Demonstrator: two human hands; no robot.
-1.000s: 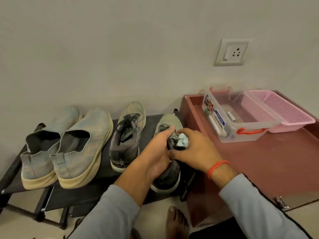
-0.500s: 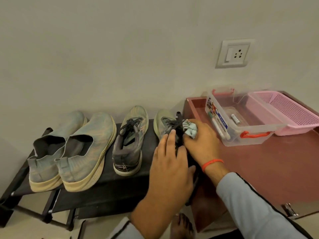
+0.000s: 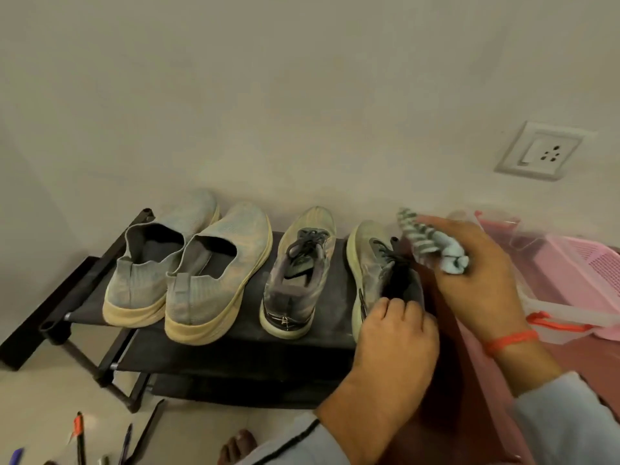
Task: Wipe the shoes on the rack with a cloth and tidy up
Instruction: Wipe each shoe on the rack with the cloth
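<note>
1. Rightmost sneaker [image 3: 375, 273] sits on rack [image 3: 235, 333], 3 o'clock end.
2. My left hand [image 3: 396, 333] grips its heel.
3. My right hand [image 3: 476, 273] clutches bunched cloth [image 3: 432, 245], lifted at 1 o'clock.
4. Risk: heel tug drags sneaker off rack edge.

Four worn shoes in row on black rack [image 3: 201, 350]: slip-on pair [image 3: 188, 266] left, laced sneaker [image 3: 298, 273] middle, rightmost sneaker [image 3: 375, 273] (heel gripped). Crumpled pale-blue cloth [image 3: 432, 246] held just right of it.
</note>
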